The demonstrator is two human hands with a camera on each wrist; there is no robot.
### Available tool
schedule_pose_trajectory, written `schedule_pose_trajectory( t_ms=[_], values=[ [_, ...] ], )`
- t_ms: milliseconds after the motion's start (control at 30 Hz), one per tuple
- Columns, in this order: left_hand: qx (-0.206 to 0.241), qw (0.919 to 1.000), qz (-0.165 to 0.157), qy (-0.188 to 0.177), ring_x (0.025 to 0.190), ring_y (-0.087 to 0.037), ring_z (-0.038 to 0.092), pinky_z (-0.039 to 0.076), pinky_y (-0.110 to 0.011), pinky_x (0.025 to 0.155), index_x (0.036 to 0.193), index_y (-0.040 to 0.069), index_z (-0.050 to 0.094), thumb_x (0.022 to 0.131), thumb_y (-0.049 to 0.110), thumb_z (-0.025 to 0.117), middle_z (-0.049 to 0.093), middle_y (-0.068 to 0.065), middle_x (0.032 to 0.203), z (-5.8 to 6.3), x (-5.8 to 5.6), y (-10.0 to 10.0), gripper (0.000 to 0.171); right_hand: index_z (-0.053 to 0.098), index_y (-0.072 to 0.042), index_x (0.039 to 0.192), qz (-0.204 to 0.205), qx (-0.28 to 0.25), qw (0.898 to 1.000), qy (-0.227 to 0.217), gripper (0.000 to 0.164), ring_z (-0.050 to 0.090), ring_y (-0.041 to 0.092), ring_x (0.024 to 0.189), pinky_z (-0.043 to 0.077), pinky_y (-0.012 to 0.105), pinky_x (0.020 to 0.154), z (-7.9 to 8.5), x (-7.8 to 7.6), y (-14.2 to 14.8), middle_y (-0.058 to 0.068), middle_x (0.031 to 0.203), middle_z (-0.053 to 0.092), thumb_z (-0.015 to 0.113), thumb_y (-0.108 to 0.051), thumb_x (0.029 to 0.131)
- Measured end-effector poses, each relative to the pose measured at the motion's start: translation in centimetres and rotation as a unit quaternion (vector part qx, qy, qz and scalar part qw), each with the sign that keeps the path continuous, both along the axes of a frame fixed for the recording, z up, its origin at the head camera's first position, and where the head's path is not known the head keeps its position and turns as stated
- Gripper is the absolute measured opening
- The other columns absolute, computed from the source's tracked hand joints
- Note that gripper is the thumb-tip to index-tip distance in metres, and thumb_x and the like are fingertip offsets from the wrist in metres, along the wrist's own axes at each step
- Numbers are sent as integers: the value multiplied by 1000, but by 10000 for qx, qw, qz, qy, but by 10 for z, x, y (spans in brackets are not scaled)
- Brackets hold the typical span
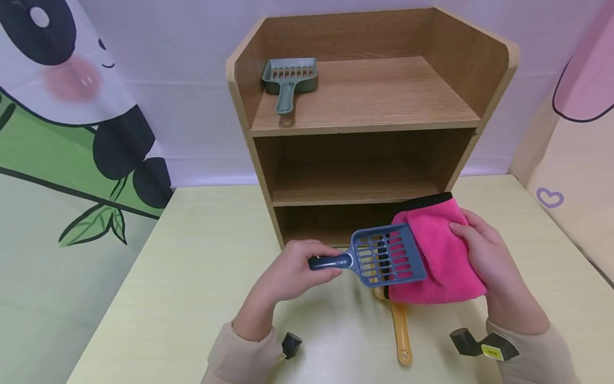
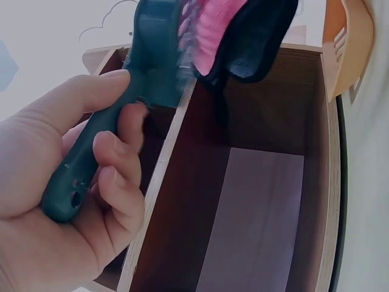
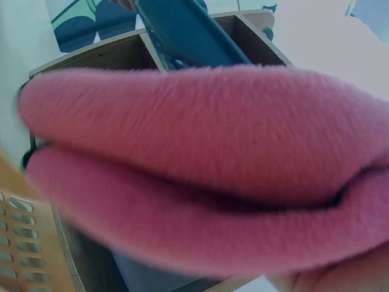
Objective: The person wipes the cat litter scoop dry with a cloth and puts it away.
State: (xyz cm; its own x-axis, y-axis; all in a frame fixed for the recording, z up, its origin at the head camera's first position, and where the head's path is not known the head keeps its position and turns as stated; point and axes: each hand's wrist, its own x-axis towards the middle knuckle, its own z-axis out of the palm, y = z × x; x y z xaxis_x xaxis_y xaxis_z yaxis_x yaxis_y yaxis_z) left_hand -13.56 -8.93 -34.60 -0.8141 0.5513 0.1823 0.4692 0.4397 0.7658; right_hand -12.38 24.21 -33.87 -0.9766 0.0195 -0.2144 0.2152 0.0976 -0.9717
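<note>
A blue slotted litter scoop (image 1: 387, 255) is held by its handle in my left hand (image 1: 299, 269), the scoop head pointing right. My right hand (image 1: 484, 256) grips a folded pink cloth (image 1: 446, 256) with black edging. The scoop's head overlaps the cloth's left part in the head view; the left wrist view shows the scoop's handle (image 2: 91, 152) between thumb and curled fingers, with the pink cloth (image 2: 216, 30) beside its head. Pink folds (image 3: 182, 134) fill most of the right wrist view, hiding most of the right hand.
Below the cloth, an orange-yellow scoop (image 1: 402, 333) lies on the pale table (image 1: 216, 298), its head partly hidden. Behind stands a wooden shelf unit (image 1: 364, 130) with three levels. A grey-green scoop (image 1: 289, 82) rests on its top level, at the left.
</note>
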Motion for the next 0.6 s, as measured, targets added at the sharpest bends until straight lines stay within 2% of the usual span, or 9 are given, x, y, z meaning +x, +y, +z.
schedule_pose_trajectory(
  t_ms=[67, 133, 267, 300, 367, 433, 467, 533, 600],
  values=[
    [-44, 10000, -2, 27, 71, -10, 54, 48, -20, 59, 105, 5, 72, 81, 15, 74, 70, -3, 89, 0, 0, 0, 26, 41, -28, 137, -52, -596, 9982, -102, 44, 60, 5, 82, 53, 21, 69, 0, 0, 2, -10, 105, 52, 51, -40, 95],
    [-128, 9999, 21, 40, 69, -10, 52, 46, -20, 56, 105, 5, 72, 80, 15, 74, 70, -2, 88, -1, -1, 0, 27, 46, -30, 129, -59, -921, 9957, -101, 34, 61, 5, 78, 52, 21, 68, 0, 1, 3, -11, 100, 56, 50, -37, 96],
    [-272, 9996, 24, 28, 69, -9, 51, 45, -20, 56, 106, 5, 72, 81, 16, 74, 70, -2, 87, -1, -1, 0, 27, 51, -28, 114, -123, -1088, 9940, -1, 18, 62, 7, 72, 53, 21, 64, 0, 2, 0, -11, 88, 60, 50, -34, 97],
    [-286, 9996, 31, 12, 69, -9, 51, 45, -20, 56, 106, 5, 72, 81, 16, 74, 70, -2, 87, -1, -1, -1, 27, 52, -27, 111, -185, -899, 9957, 92, 16, 62, 7, 71, 53, 22, 62, 1, 2, -1, -10, 86, 60, 51, -34, 97],
    [-252, 9997, 42, 14, 69, -9, 52, 46, -20, 56, 106, 5, 72, 81, 16, 74, 70, -2, 87, 1, -1, -2, 27, 51, -27, 109, -289, -174, 9989, 323, 15, 61, 7, 71, 53, 23, 61, 1, 3, -5, -10, 88, 58, 50, -35, 97],
    [-170, 9998, 75, -7, 70, -10, 53, 47, -20, 57, 105, 5, 72, 80, 15, 75, 70, -2, 88, 4, 0, -4, 27, 51, -23, 112, -391, 720, 9947, 619, 20, 60, 8, 73, 54, 24, 61, 2, 5, -8, -9, 92, 56, 50, -35, 97],
    [-115, 9999, 70, -8, 70, -10, 53, 47, -20, 57, 105, 5, 72, 80, 15, 74, 70, -2, 88, 5, 0, -5, 27, 52, -21, 115, -435, 1257, 9876, 838, 22, 59, 8, 74, 54, 24, 61, 2, 5, -10, -6, 94, 56, 50, -34, 97],
    [-33, 10000, 49, -33, 70, -11, 54, 47, -21, 57, 105, 5, 72, 80, 14, 74, 70, -3, 88, 6, 1, -6, 26, 54, -16, 121, -498, 2167, 9671, 1234, 29, 56, 8, 76, 53, 23, 61, 1, 7, -14, -2, 98, 54, 50, -32, 97],
    [40, 10000, 9, -80, 70, -11, 54, 47, -21, 57, 105, 5, 72, 80, 14, 74, 69, -3, 88, 6, 2, -6, 26, 55, -9, 124, -574, 2710, 9476, 1592, 34, 55, 9, 75, 51, 21, 60, 0, 8, -16, 2, 96, 56, 51, -28, 97]
  ],
)
